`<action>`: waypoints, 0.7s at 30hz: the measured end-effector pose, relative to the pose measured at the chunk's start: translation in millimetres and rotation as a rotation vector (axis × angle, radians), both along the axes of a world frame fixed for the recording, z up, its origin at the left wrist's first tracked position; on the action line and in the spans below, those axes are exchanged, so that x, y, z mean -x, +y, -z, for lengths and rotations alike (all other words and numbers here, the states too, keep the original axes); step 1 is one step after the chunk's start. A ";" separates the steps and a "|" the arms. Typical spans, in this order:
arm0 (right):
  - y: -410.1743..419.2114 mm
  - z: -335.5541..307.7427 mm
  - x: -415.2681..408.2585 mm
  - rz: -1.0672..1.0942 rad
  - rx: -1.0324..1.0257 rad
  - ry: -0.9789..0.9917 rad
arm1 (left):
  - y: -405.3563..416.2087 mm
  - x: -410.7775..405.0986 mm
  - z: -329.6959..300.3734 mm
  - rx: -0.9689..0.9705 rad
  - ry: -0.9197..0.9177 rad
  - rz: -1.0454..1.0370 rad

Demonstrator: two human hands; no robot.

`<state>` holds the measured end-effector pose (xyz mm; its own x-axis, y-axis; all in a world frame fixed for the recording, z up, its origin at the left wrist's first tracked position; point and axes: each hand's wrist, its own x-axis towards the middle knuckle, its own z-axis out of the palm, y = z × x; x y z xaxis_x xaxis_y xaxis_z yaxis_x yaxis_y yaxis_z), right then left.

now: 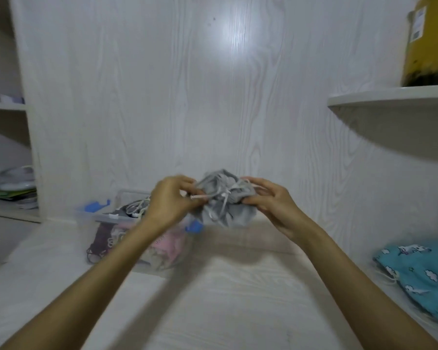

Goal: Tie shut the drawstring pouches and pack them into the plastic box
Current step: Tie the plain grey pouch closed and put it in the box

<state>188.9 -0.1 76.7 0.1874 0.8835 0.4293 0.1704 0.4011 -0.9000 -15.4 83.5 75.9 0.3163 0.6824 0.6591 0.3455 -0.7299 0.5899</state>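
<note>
The grey drawstring pouch (225, 198) hangs between both hands above the table (213, 299), left hand (170, 200) pinching its white cord (200, 197), right hand (268, 200) fingers (253, 201) gripping the gathered mouth.

White wood-grain table (225, 299) is carrying a clear box (127, 218) at its left rear, blue latches showing, dark and pink pouches sitting inside with white cords spilling over the rim. Blue cloud-print pouch (420, 271) is lying at the right edge, well apart from the box, its white cord trailing toward the table's middle. Right shelf (390, 97) is holding a yellow container (426, 44). Left shelf (0, 210) is bearing blurred papers (13, 190).
</note>
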 end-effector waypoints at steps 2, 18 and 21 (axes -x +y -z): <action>29.7 -17.3 31.7 0.094 -0.125 0.004 | 14.6 28.1 -22.6 -0.061 -0.042 -0.114; 122.7 32.7 90.6 0.051 0.190 -0.796 | 98.1 50.2 23.6 0.313 0.794 -0.061; 125.1 47.7 87.2 0.112 0.258 -1.006 | 105.4 48.2 29.2 0.391 0.906 -0.118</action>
